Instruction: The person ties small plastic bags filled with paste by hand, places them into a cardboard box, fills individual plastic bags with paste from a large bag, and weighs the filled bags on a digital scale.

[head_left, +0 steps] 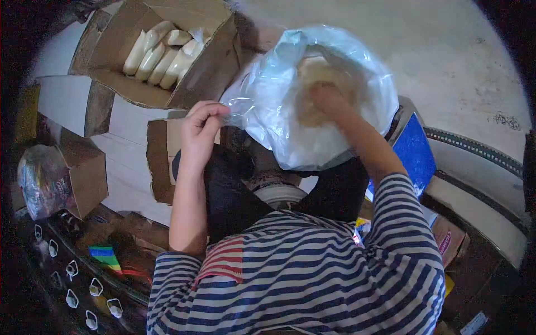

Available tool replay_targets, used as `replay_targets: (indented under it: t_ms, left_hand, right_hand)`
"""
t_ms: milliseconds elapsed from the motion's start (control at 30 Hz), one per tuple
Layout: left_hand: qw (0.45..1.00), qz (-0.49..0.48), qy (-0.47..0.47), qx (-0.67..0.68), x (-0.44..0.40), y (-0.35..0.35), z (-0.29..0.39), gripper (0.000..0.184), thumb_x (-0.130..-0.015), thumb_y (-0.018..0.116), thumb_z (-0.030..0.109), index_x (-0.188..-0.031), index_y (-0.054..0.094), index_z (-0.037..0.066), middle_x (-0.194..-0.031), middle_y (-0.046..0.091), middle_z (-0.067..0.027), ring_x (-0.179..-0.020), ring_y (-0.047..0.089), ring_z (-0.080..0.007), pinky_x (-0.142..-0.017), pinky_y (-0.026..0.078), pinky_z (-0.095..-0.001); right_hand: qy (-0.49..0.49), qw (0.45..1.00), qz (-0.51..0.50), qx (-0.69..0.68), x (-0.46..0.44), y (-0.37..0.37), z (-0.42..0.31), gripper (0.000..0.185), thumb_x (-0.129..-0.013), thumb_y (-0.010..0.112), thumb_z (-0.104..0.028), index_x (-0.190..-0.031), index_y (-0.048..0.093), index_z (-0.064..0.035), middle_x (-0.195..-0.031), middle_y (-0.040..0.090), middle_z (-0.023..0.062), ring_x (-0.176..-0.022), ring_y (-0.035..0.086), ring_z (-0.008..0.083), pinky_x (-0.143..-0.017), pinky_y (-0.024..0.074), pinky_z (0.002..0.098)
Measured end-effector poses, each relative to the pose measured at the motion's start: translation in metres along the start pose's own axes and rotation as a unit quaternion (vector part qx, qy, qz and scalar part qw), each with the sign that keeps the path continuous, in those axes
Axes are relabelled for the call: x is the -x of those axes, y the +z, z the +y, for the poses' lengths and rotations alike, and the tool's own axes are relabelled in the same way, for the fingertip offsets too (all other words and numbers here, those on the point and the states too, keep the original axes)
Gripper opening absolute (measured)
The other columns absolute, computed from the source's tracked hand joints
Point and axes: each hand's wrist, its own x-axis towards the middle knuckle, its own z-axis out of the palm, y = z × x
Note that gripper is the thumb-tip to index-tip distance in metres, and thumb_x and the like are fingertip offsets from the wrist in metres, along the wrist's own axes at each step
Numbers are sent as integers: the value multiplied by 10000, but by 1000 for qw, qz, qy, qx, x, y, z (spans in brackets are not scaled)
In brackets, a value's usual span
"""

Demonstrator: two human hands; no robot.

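Observation:
My left hand (202, 125) is closed, with thumb and fingers pinching a small clear plastic bag (240, 109) by its edge. That bag overlaps the left rim of a large white plastic sack (273, 106), which stands open in front of my knees with its top spread wide. Inside the sack lies a pale beige, loose-looking mass (312, 70). My right hand (328, 99) reaches down into it. Motion smears the right fingers, and their tips are hidden in the sack.
An open cardboard box (204, 70) at the upper left holds several filled pale bags (162, 58). At the far left, a smaller carton (86, 173) stands beside a shiny clear-wrapped bundle (42, 178). A blue panel (414, 153) leans right of the sack.

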Motion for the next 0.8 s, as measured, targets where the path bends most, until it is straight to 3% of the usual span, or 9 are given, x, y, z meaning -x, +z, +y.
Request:
replay_targets:
  t_ms: [133,200,333,400,433,533,633,700,800]
  left_hand:
    - [1000,6,-14,15,1,1,3,195,-745,472,-43,-853,634,-35,-904,578,-79,-845,536,-155,-749,417,-245]
    - [1000,-2,-14,18,0,1,2,194,-750,473,-42,-859,634,-33,-904,577,-75,-839,533,-147,-739,417,-239]
    - [999,-17,-23,19,-2,6,5,179,-777,485,-28,-873,635,-29,-905,575,-66,-822,531,-127,-708,417,-224]
    - [1000,-16,-16,16,-3,7,3,178,-788,488,-21,-887,637,-24,-917,573,-63,-815,529,-122,-700,419,-223]
    - [1000,-14,-8,15,-3,8,3,178,-800,492,-13,-901,638,-20,-928,570,-61,-807,527,-117,-692,420,-222]
    - [999,-3,-14,52,-3,10,4,189,-811,494,-7,-931,640,-10,-955,563,-58,-798,519,-113,-687,426,-227]
    - [999,0,-12,35,-2,7,4,199,-814,495,-6,-953,639,-4,-978,556,-55,-794,512,-108,-680,429,-228]
    - [999,-4,-21,46,-2,5,2,199,-814,496,-7,-953,638,-4,-978,555,-54,-797,510,-107,-680,426,-226]
    - [998,-10,-30,54,-2,5,4,203,-813,493,-12,-957,637,-5,-977,552,-51,-800,506,-103,-680,421,-222]
  right_hand:
    - [77,989,126,-14,42,-52,10,295,-748,546,-244,-936,620,-28,-918,630,154,-905,605,307,-845,439,452]
    - [220,960,159,-75,55,-78,17,319,-796,505,-209,-1056,552,-30,-944,595,199,-822,601,334,-734,481,442]
    - [246,968,46,-33,31,-48,46,273,-780,547,-237,-965,608,-46,-936,610,176,-846,600,339,-740,480,445]
    - [230,913,316,-117,11,-19,41,322,-746,602,-300,-955,618,-55,-914,624,151,-855,603,336,-734,484,442]
    - [230,913,316,-118,9,-22,36,322,-746,602,-300,-955,618,-55,-914,624,151,-855,603,336,-734,484,442]
    - [188,977,88,-39,14,-48,33,388,-726,626,-342,-978,609,-47,-938,620,163,-893,596,320,-762,475,435]
    - [104,988,111,-4,36,-59,48,427,-741,613,-373,-1015,602,-45,-975,612,176,-920,592,308,-788,465,431]
    - [144,966,210,-47,47,-61,48,425,-760,592,-364,-1042,596,-46,-999,608,188,-945,589,299,-828,454,427]
    - [216,955,196,-59,33,-22,59,429,-765,575,-346,-1060,586,-35,-1009,605,195,-937,596,296,-832,457,424]
